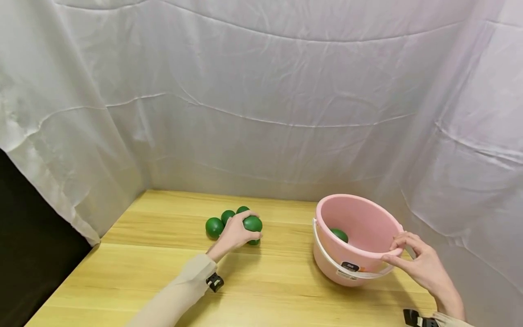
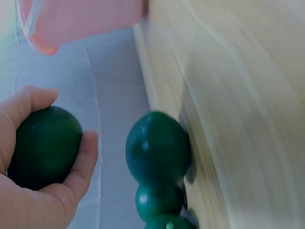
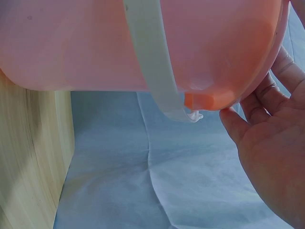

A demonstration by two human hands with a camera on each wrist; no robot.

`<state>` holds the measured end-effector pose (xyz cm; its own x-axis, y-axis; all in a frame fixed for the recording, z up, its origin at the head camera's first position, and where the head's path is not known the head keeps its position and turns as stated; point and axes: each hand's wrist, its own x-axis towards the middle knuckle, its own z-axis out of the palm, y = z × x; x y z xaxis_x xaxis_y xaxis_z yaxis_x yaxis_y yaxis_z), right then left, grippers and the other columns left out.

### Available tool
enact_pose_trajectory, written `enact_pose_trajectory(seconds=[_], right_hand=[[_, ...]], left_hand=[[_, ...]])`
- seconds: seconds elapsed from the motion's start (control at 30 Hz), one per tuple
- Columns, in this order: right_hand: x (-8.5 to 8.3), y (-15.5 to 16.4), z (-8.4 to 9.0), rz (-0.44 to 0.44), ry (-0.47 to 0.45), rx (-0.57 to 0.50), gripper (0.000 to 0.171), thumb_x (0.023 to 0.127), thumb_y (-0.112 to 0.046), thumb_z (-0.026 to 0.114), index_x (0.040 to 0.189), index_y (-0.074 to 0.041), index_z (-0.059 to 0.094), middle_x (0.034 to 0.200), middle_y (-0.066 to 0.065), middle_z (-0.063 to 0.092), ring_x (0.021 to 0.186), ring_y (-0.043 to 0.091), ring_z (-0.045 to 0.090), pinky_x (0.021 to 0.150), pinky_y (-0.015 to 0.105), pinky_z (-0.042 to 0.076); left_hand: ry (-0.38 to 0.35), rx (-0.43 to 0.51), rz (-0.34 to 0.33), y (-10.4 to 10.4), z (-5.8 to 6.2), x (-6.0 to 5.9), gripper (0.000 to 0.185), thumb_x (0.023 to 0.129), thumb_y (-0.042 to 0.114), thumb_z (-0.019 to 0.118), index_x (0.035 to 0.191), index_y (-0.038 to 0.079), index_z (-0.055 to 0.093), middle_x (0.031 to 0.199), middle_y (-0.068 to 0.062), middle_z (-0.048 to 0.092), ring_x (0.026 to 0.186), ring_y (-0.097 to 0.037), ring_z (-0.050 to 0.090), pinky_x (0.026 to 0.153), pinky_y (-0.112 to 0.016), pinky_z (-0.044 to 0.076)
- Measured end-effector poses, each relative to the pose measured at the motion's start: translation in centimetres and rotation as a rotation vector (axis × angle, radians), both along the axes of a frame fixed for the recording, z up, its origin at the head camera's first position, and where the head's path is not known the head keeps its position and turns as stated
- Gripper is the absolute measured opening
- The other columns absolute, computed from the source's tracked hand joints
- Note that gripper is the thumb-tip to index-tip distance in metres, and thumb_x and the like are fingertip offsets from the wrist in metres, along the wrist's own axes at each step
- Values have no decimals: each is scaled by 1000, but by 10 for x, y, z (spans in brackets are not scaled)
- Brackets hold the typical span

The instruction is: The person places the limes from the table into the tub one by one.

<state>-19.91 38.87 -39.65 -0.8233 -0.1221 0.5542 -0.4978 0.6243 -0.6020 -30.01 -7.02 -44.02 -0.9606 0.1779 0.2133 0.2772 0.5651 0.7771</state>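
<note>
Currently, one green fruit is pinched between thumb and curled fingers of the left hand, held clear of the bench in the left wrist view. Around it, four loose fruits show on the bench: a leftmost fruit, a middle fruit, a far fruit, and a near fruit partly covered by the hand. Left wrist view confirms only three of these, in a close row. One further fruit, the inside fruit, is already in the pink bucket, to the right and well apart from the group. Visible count: six fruits (1 inside, 1 in hand, 4 on bench); more could be hidden behind the hand or the bucket's front wall. Progress, judged from positions: an early stage, one fruit placed, one in transit, four left. Right hand pinches the bucket's rim at its right side, thumb outside; whether the bucket stands flat or leans slightly, cannot tell. Other counts: one bucket, one white handle hanging down its outer side, one dark label, two hands, each with a black wrist device below it (left device, right device). Outermost: pale cloth hung behind and beside the bench; number of sheets not determinable.
</note>
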Motion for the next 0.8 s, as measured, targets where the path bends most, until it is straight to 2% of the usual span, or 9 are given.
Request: enact_pose_trajectory(seconds=[0.1,0.2,0.33,0.4,0.6,0.8], right_hand=[[0,-1,0,-3,0,1,26,70,5,83,83,-6,64,101,-13,56,120,-2,45,100,1,30],[0,-1,0,-7,4,4,26,70,5,83,83,-6,64,102,-15,56,119,-2,45,100,1,30],[1,-2,0,-7,10,2,26,70,6,83,83,-6,64,102,-16,56,118,-3,46,100,1,30],[1,-2,0,-5,11,3,26,69,6,83,83,-6,64,101,-16,56,117,-3,46,100,1,30],[0,-2,0,-2,14,3,26,69,6,83,82,-7,64,100,-16,57,118,-3,45,100,1,29],[-1,-2,0,2,24,3,27,69,7,83,82,-8,64,100,-16,57,117,-2,46,101,1,30]], left_hand=[[24,55,6,7,2,-1,54,74,30,82,124,23,61,113,-9,65,86,-23,62,65,-33,52],[21,152,20,12,4,-1,54,73,26,83,121,19,59,110,-10,63,85,-21,62,65,-32,54],[6,292,10,19,7,-1,51,74,23,84,119,21,59,111,-10,62,88,-22,63,68,-33,56],[9,332,-12,23,9,-1,50,75,25,84,120,22,61,112,-10,62,89,-22,64,70,-34,56],[32,374,-91,36,16,-2,48,78,35,83,121,29,63,116,-6,62,92,-21,64,74,-35,55],[64,407,-178,52,24,1,46,85,30,77,127,30,58,119,-7,61,96,-21,62,76,-35,53]])
